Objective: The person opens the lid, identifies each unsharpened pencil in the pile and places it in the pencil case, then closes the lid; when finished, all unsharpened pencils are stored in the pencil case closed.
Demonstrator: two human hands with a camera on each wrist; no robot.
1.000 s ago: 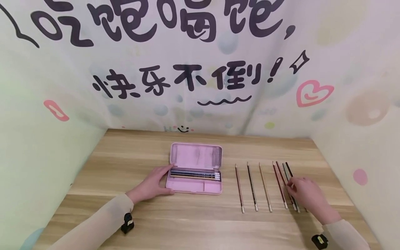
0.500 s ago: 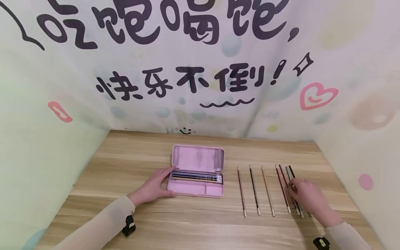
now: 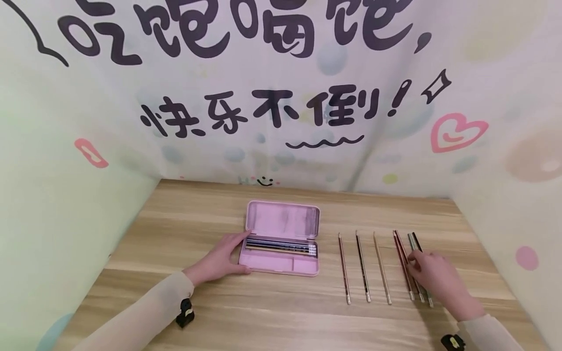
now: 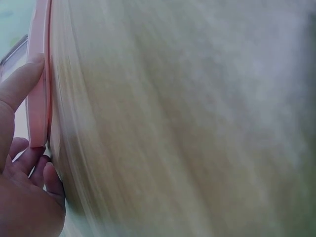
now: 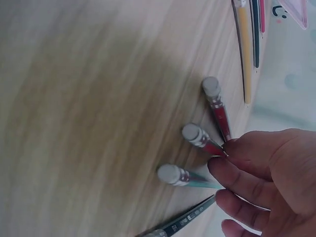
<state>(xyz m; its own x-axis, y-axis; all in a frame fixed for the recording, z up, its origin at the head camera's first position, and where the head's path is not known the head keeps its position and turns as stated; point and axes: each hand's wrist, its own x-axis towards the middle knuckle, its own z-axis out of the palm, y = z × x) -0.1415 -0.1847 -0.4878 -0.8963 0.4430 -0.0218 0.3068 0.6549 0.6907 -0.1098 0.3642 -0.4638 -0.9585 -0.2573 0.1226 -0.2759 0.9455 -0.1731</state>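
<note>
My left hand [image 3: 219,261] holds the left end of an open pink pencil case [image 3: 267,263], its thumb [image 4: 22,84] against the near side and its other fingers at the end. Several pencils [image 3: 281,245] lie in the case's rear compartment. On the right, my right hand [image 3: 439,280] pinches a red pencil [image 5: 211,146] between thumb and forefinger, near the white eraser end. Another red pencil [image 5: 220,118] lies close beside it. A green pencil [image 5: 195,179] and a dark pencil [image 5: 190,217] are under or beside the other fingers, partly hidden by the hand in the head view.
Between case and right hand, a dark red pencil [image 3: 344,268], a black pencil [image 3: 362,267] and a yellow pencil [image 3: 382,268] lie apart in a row on the wooden table [image 3: 263,317]. A printed cloth [image 3: 219,161] hangs behind and at both sides.
The pinched red pencil has shifted left, its tip now close against the neighbouring red pencil. My left hand keeps its place on the case. The head view has shifted slightly.
</note>
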